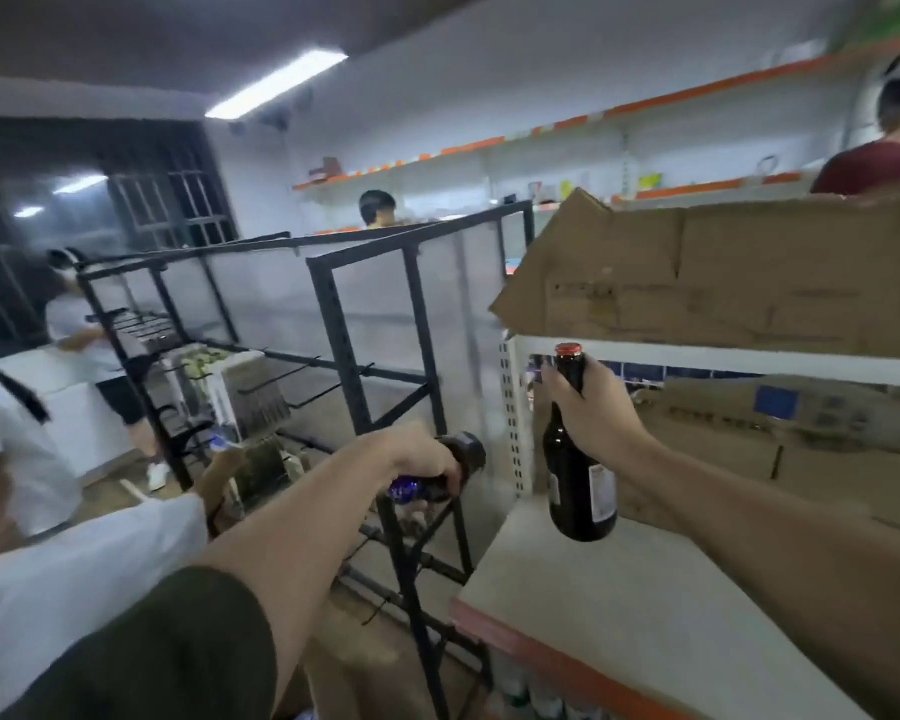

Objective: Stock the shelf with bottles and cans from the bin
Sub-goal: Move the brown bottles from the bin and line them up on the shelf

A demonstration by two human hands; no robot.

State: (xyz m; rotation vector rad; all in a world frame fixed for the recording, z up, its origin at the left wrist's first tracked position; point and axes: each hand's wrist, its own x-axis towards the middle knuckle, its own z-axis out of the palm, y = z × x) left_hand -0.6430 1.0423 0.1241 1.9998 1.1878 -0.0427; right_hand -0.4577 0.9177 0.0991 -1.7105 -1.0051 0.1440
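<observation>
My right hand grips a dark brown glass bottle by its neck; the bottle has a red cap and a pale label and hangs upright just above the left end of the white shelf board. My left hand is closed around a second dark bottle with a blue-purple label, held sideways to the left of the shelf, in front of a black metal rack. The bin is not in view.
The shelf has an orange front edge and a white perforated upright. Flattened cardboard lies on the board above and more cardboard fills the back. A black metal rack stands left. Other people stand nearby.
</observation>
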